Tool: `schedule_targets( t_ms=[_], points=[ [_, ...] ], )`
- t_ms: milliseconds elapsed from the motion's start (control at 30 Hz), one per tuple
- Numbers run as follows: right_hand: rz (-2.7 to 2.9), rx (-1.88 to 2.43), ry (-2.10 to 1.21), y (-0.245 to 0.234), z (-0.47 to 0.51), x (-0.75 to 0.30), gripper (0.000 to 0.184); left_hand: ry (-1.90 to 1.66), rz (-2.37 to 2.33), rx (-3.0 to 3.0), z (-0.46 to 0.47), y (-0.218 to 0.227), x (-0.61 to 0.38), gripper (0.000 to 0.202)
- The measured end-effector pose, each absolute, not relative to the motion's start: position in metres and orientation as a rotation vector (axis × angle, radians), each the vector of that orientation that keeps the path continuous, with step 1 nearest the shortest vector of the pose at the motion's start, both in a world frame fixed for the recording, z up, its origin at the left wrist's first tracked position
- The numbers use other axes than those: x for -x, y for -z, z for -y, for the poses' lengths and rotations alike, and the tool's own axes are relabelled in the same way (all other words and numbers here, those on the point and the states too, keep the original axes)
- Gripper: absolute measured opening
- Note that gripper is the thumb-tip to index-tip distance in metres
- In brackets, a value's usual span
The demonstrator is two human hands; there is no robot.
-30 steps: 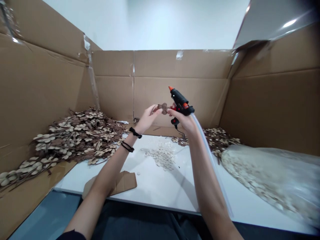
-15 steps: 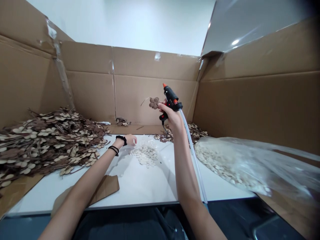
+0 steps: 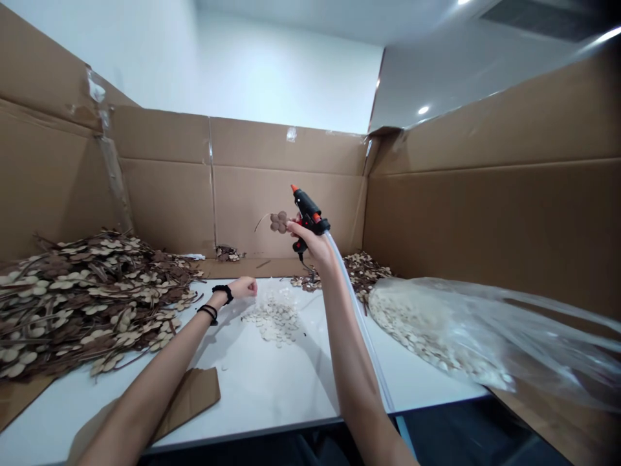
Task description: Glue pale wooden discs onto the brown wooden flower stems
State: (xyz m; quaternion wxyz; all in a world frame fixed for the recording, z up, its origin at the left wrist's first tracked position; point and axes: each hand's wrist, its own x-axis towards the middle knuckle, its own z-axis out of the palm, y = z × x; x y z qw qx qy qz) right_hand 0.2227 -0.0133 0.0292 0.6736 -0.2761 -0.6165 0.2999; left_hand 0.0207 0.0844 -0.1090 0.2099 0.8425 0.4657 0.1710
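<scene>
Right hand raised, clenched on black-and-orange glue gun and small brown wooden flower. Left hand curled at pale wooden discs on white table; best pinch one disc only.

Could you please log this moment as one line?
right hand: holds black glue gun, brown wooden flower | left hand: at pale wooden discs

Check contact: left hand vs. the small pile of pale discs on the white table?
Cannot tell. In the head view the left hand rests closed at the near-left edge of the pale disc pile; no plain contact or gap shows.
</scene>
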Motion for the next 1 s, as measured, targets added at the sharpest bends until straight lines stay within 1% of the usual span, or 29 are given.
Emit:
schedule_targets(
  t_ms=[100,167,267,367,433,567,700,767,867,1000],
  points=[
    [1.367,0.614,-0.691,-0.03,0.016,-0.223,0.03,-0.737,-1.214,-2.305,-0.072,0.067,-0.018,0.029],
    [1.359,0.612,-0.711,-0.031,0.019,-0.224,0.029,-1.024,-1.105,-2.191,-0.052,0.033,-0.016,0.037],
    [1.369,0.622,-0.753,-0.033,0.022,-0.225,0.029,-1.403,-0.974,-1.952,-0.011,-0.011,-0.015,0.036],
    [1.422,0.633,-0.755,-0.032,0.023,-0.226,0.028,-1.588,-0.958,-1.906,0.025,-0.035,-0.018,0.035],
    [1.495,0.623,-0.731,-0.031,0.022,-0.227,0.026,-1.549,-0.939,-1.96,0.039,-0.04,-0.022,0.032],
    [1.625,0.597,-0.708,-0.03,0.021,-0.225,0.02,-1.304,-0.868,-2.039,0.046,-0.039,-0.029,0.03],
    [1.65,0.597,-0.688,-0.032,0.022,-0.219,0.02,-1.249,-0.938,-2.041,0.044,-0.037,-0.032,0.031],
    [1.647,0.625,-0.666,-0.033,0.023,-0.216,0.024,-1.253,-0.951,-2.002,0.042,-0.036,-0.033,0.033],
    [1.592,0.698,-0.653,-0.035,0.028,-0.218,0.034,-1.339,-0.948,-1.947,0.04,-0.036,-0.033,0.032],
    [1.631,0.642,-0.721,-0.036,0.037,-0.227,0.047,-1.465,-0.932,-1.896,0.037,-0.037,-0.028,0.032]
  ],
)
